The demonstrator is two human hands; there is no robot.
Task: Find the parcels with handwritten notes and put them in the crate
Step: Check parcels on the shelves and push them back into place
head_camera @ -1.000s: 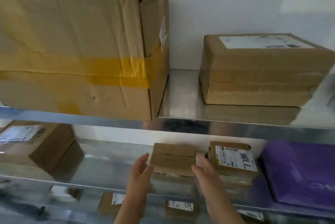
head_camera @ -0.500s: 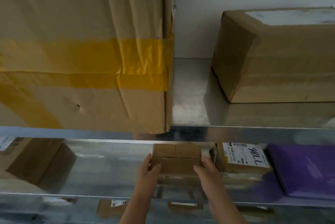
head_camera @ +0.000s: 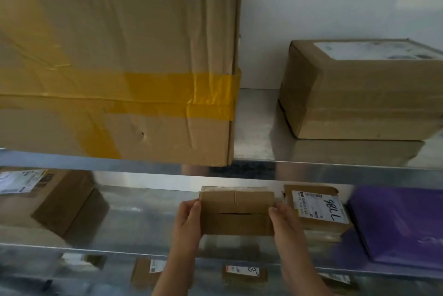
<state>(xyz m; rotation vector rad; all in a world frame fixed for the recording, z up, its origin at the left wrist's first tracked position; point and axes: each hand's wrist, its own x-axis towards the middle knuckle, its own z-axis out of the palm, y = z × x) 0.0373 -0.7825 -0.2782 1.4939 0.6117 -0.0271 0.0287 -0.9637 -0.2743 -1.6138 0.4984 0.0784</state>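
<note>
Both hands, left hand (head_camera: pixel 188 218) and right hand (head_camera: pixel 282 220), clamp the small brown cardboard parcel (head_camera: pixel 236 213) by its ends, just left of the handwritten-label parcel (head_camera: pixel 317 208); looks light, stiff, crushable.

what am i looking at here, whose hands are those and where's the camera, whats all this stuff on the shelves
There is no machine here. A person wears a camera on their head, so the single picture looks forward and down at their own two bare hands in front of a metal shelving rack.

The left hand and right hand grip the two ends of a small plain cardboard parcel on the middle shelf. The side facing us shows no label.

Right beside it lies a parcel with a printed label and black handwriting, then a purple mailer bag. A labelled box sits at the far left.

The shelf above carries a big box with yellow tape and a medium box. More small labelled parcels show blurrily on the shelf below.
</note>
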